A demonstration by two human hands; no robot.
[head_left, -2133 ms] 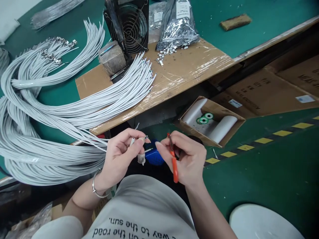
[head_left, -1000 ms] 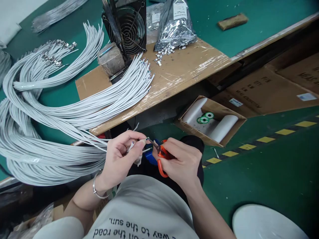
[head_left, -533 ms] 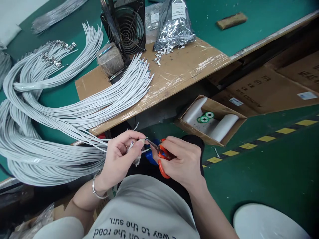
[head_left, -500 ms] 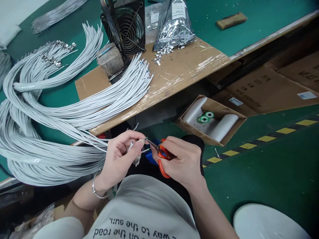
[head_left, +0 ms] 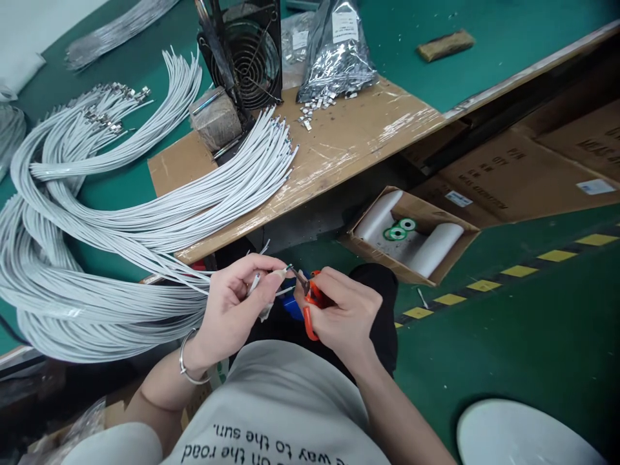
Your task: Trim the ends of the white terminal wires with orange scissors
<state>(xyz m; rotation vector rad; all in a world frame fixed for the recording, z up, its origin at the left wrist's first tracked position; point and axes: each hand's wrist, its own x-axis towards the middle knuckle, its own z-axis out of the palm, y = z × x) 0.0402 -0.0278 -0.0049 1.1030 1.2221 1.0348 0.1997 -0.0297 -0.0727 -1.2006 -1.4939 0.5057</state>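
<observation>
My left hand (head_left: 242, 300) pinches a white cable between thumb and forefinger, its dark tip just past the fingertips. My right hand (head_left: 343, 310) is closed round the red handles of a pair of scissors (head_left: 312, 313). The dark blades reach left to the cable's tip, close to or touching it; I cannot tell which. White cable ends also show under my left fingers. From there a large bundle of white cables (head_left: 121, 303) runs left onto the table. Another fanned bundle end (head_left: 261, 165) lies on the cardboard above my hands.
A black fan (head_left: 249, 61) stands at the back, beside a metal block (head_left: 216, 119). Near it are a bag of small metal parts (head_left: 336, 51) and loose pieces on the cardboard (head_left: 358, 139). An open carton (head_left: 411, 239) with rolls sits on the floor; a white stool (head_left: 518, 436) is lower right.
My right hand has turned slightly and shifted a little left with the scissors, and the blades have changed angle at the cable tip. My left hand keeps its pinch, almost still.
</observation>
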